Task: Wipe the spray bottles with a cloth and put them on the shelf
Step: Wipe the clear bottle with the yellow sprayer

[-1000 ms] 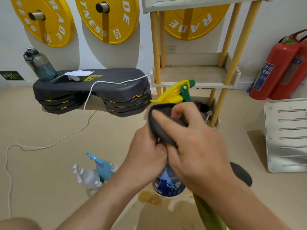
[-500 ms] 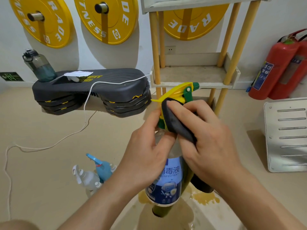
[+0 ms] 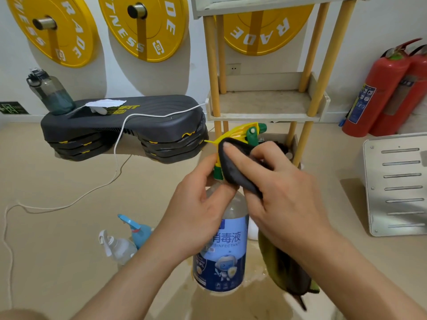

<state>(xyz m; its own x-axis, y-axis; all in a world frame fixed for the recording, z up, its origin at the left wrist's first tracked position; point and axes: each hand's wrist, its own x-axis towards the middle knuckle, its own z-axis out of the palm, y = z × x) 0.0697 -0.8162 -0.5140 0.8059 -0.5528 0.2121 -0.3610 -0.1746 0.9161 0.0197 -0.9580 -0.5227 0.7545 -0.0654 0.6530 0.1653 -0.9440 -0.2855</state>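
Head view: the left hand (image 3: 196,215) has its fingers curled round the neck of a disinfectant spray bottle (image 3: 221,255), holding it upright in the air in front of the shelf (image 3: 263,117). The right hand (image 3: 284,199) holds a dark cloth (image 3: 233,167), its fingers pressing the cloth against the bottle's yellow-and-green trigger head (image 3: 242,132) while the rest of the cloth hangs below the wrist.

The task looks to be at an early stage. This bottle is mid-wipe, and no bottle shows on the shelf's middle tier. The bottom tier is mostly hidden behind the hands. On the floor to the left lie a blue-triggered bottle (image 3: 141,232) and a white-triggered bottle (image 3: 117,247), touching each other; both likely await wiping and shelving.

Counted: three spray bottles, one cloth, one shelf unit, three yellow weight plates (image 3: 143,28) on the wall and two red fire extinguishers (image 3: 374,88).
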